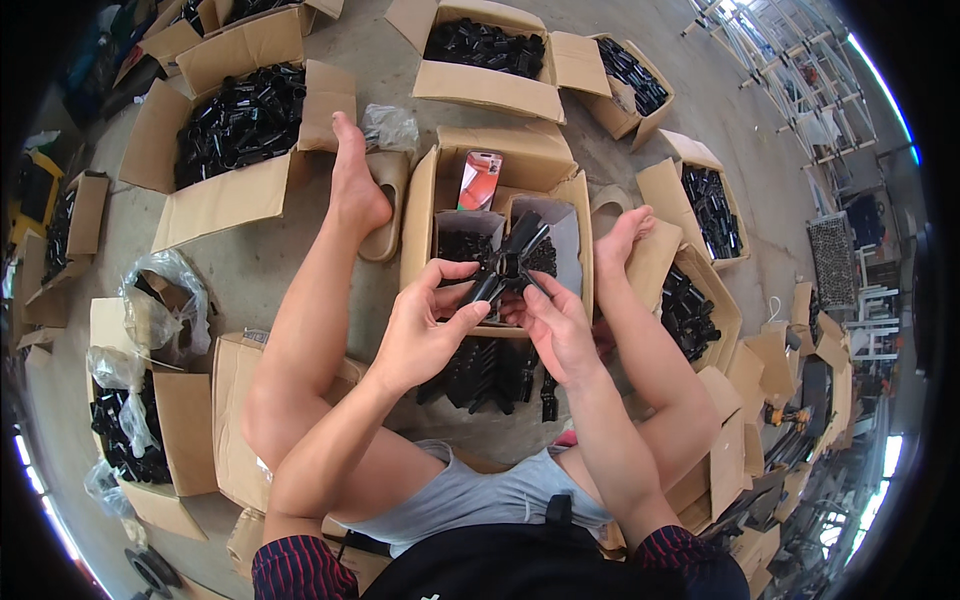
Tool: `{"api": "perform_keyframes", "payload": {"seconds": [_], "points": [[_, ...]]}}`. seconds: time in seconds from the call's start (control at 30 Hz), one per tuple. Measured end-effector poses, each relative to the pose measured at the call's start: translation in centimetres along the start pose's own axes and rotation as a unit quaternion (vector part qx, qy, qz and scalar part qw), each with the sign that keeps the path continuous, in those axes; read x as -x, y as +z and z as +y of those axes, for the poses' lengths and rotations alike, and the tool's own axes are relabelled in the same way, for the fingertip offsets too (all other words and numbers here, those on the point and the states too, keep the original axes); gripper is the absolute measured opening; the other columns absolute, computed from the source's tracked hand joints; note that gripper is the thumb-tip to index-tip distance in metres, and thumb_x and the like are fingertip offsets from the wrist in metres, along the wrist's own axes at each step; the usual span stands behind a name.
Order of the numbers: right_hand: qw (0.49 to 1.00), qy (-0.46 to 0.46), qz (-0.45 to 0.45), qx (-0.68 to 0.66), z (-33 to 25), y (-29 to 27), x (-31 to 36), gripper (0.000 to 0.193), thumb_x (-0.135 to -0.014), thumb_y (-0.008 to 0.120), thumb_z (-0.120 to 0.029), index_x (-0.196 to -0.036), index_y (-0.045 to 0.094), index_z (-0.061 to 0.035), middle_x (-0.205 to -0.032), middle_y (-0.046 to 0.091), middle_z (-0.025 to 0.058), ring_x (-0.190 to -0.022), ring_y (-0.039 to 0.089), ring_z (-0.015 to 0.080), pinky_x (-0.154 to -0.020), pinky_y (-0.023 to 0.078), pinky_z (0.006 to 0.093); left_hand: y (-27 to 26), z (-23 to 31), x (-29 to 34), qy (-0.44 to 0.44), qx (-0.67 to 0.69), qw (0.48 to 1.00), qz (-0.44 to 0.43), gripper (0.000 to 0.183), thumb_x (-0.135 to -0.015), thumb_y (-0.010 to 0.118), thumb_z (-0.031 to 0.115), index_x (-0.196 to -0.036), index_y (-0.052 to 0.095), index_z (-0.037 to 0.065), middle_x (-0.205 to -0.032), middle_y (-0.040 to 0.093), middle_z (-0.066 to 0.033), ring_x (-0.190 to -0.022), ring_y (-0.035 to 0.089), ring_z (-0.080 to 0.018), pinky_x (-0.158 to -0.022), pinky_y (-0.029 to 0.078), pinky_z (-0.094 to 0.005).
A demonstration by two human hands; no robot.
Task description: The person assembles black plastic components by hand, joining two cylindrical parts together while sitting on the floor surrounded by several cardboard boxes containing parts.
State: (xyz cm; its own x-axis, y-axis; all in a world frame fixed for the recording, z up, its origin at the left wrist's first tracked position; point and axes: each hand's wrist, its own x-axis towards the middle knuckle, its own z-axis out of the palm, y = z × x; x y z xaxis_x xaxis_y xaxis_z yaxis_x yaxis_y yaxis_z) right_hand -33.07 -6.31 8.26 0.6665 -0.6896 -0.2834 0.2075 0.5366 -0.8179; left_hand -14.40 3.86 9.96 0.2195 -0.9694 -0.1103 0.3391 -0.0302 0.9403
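Observation:
Between both hands is a black pipe connector with several arms spreading from a middle hub. My left hand grips one arm of it, thumb and fingers closed around the piece. On its other side, my right hand pinches a lower part, with the fingertips partly hidden. The connector is above an open cardboard box between my legs. Inside that box, grey-lined compartments hold small dark parts, and a red and white package leans at the back.
Black connector pieces lie on the floor just below the box. Open cartons of black parts stand to the left, with another carton at the back and more cartons to the right. A sandal is under my left foot. Metal racks stand far right.

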Motion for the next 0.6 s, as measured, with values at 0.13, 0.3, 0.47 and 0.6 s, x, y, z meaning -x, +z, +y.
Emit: {"api": "perform_keyframes", "payload": {"seconds": [0.13,0.3,0.47,0.6], "points": [[0.998,-0.018,0.013,-0.052,-1.8,0.3,1.4,0.037,-0.098,0.065,-0.01,-0.132,0.054,0.0009,-0.113,0.07,0.015,-0.098,0.068,0.0214,-0.086,0.054,0.0316,0.6,0.2,-0.1,0.037,-0.006,0.999,-0.021,0.039,-0.094,0.067,0.001,-0.128,0.051,-0.004,-0.116,0.071,-0.0157,-0.104,0.063,-0.0117,-0.092,0.051,-0.029],[0.998,-0.038,-0.009,-0.054,-3.5,0.6,2.9,0.047,-0.094,0.067,-0.006,-0.138,0.05,0.0027,-0.115,0.069,0.0175,-0.099,0.068,0.0246,-0.085,0.054,0.0334,1.1,0.0,0.6,0.123,-0.064,0.99,-0.013,0.04,-0.093,0.069,0.005,-0.128,0.055,-0.005,-0.116,0.072,-0.0172,-0.109,0.067,-0.0171,-0.096,0.051,-0.0318],[0.997,-0.065,-0.019,-0.045,-3.4,1.3,3.9,0.054,-0.091,0.07,-0.004,-0.14,0.048,0.0041,-0.116,0.068,0.0191,-0.099,0.068,0.0275,-0.084,0.054,0.0352,1.5,0.2,1.6,0.181,-0.101,0.978,-0.001,0.038,-0.092,0.072,0.005,-0.126,0.06,-0.005,-0.118,0.071,-0.0175,-0.105,0.071,-0.0219,-0.092,0.054,-0.0315],[0.998,-0.063,-0.019,-0.011,-3.6,0.4,4.1,0.058,-0.089,0.074,-0.006,-0.139,0.047,0.006,-0.115,0.068,0.0196,-0.097,0.069,0.0276,-0.083,0.055,0.035,1.8,0.3,1.7,0.191,-0.092,0.977,0.005,0.037,-0.091,0.072,0.004,-0.126,0.061,-0.004,-0.116,0.072,-0.0173,-0.104,0.072,-0.022,-0.089,0.055,-0.0311]]}}
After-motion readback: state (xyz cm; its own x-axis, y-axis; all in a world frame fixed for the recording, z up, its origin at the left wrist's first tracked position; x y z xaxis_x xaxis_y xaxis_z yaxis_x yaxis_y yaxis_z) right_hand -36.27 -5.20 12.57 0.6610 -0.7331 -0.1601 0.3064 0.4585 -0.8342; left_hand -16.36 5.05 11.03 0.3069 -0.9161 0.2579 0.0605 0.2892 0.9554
